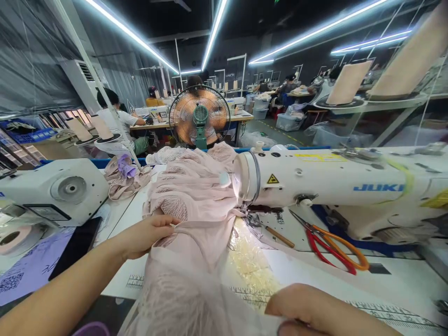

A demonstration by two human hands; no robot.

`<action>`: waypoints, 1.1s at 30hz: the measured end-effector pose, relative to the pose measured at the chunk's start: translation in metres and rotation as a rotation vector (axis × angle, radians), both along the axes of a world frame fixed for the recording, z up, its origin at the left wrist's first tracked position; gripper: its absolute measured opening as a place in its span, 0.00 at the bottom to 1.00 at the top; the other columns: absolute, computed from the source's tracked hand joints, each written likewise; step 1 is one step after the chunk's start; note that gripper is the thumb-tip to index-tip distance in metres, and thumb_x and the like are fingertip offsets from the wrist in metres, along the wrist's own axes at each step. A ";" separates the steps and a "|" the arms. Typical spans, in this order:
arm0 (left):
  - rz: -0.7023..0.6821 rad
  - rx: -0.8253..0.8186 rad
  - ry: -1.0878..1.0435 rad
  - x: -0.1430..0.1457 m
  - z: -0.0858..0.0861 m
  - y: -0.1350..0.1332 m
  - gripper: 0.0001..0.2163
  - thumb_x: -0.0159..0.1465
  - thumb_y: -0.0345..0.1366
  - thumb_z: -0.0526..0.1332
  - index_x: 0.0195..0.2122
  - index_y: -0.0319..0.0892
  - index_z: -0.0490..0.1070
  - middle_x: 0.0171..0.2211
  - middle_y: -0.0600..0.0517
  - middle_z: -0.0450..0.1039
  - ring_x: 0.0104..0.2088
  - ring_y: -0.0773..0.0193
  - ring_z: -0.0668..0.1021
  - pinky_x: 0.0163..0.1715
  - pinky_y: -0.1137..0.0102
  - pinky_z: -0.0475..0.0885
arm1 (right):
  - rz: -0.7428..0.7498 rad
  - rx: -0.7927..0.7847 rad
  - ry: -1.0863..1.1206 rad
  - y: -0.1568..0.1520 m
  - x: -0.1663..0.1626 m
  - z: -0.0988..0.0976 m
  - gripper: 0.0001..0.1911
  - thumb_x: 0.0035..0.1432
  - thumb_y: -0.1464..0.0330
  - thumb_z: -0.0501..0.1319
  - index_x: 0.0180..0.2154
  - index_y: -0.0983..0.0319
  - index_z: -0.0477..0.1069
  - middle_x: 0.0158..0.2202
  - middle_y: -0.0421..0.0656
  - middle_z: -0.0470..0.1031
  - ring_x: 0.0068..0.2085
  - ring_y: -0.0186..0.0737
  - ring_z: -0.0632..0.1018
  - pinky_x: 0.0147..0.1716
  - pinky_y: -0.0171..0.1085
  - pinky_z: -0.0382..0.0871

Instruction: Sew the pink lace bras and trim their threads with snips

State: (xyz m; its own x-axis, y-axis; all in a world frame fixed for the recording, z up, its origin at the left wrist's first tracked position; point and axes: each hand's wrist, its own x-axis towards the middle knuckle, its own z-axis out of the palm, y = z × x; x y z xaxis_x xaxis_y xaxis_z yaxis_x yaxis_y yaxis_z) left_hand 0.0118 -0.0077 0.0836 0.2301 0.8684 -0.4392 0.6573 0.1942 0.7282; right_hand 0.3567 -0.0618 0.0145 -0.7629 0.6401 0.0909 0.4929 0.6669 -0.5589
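A pale pink lace fabric (pixel 191 196) runs from the far pile toward me and under the needle of a white Juki sewing machine (pixel 332 184). My left hand (pixel 149 233) lies on the cloth's left edge, its thumb and fingers pinching a fold. My right hand (pixel 308 310) is at the bottom edge, fingers curled around the near end of the sheer fabric. A lit patch of cream lace (pixel 250 261) lies on the table beside the presser foot.
Red-and-orange scissors (pixel 332 242) and a wooden-handled tool (pixel 278 235) lie under the machine arm. Another white machine (pixel 52 189) and a black phone (pixel 75 247) are at the left. A fan (pixel 199 116) stands behind. Other people sit at far tables.
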 end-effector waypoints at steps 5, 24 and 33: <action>-0.155 0.149 0.536 -0.016 -0.022 0.035 0.12 0.62 0.35 0.51 0.38 0.41 0.74 0.32 0.50 0.76 0.34 0.57 0.78 0.32 0.68 0.70 | -0.361 0.301 -0.192 0.039 -0.037 -0.021 0.15 0.51 0.82 0.55 0.22 0.58 0.67 0.20 0.35 0.72 0.21 0.36 0.73 0.19 0.30 0.63; -0.255 0.568 0.583 0.146 -0.089 0.111 0.13 0.67 0.39 0.58 0.49 0.39 0.69 0.48 0.46 0.71 0.45 0.58 0.76 0.44 0.57 0.73 | -0.446 0.519 -0.178 0.036 -0.080 -0.102 0.25 0.57 0.61 0.61 0.55 0.63 0.68 0.57 0.51 0.71 0.56 0.57 0.71 0.52 0.55 0.67; -0.284 0.592 0.640 0.146 -0.079 0.123 0.13 0.66 0.38 0.59 0.50 0.38 0.68 0.48 0.45 0.71 0.43 0.57 0.76 0.42 0.58 0.74 | -0.198 0.255 -0.211 0.073 -0.059 -0.069 0.37 0.55 0.52 0.62 0.60 0.67 0.64 0.62 0.52 0.63 0.62 0.54 0.63 0.60 0.50 0.57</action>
State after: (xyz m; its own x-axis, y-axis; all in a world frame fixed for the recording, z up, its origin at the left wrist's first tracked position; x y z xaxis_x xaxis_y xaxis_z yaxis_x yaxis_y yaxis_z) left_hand 0.1579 0.1156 0.0049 0.3351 0.9404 -0.0578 0.9356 -0.3249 0.1381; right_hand 0.2972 0.0116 -0.0543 -0.6455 0.7543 0.1199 0.7128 0.6514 -0.2600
